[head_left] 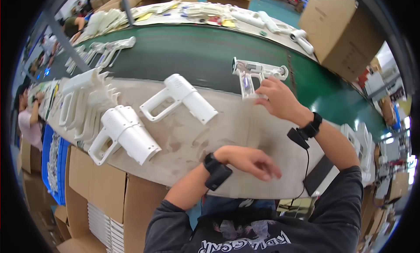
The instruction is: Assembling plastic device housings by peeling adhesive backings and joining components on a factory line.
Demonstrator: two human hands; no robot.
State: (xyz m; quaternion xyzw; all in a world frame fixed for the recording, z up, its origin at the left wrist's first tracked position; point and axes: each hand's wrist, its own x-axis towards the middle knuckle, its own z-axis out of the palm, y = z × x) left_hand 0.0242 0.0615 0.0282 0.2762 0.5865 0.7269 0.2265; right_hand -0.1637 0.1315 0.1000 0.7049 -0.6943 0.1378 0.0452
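Observation:
A pistol-shaped white plastic housing (246,87) lies open-side up at the near edge of the green belt, with parts and wires showing inside. My right hand (280,99) is at its handle, thumb and fingers closed on the handle's right side; fingers partly cover it. Over the bare table in front of me hangs my left hand (253,162), slightly blurred, fingers loosely bent and apart, with nothing visible in it. Left of it on the table lie a white housing shell (181,95), outer face up, and a few nested shells (127,132).
A row of white shells (81,106) stands at the table's left. The green belt (175,47) runs across, carrying more open housings (107,51). Cardboard boxes (98,183) and a blue bin (54,165) stand lower left. A cable (306,170) hangs from my right wrist. Co-workers sit far left.

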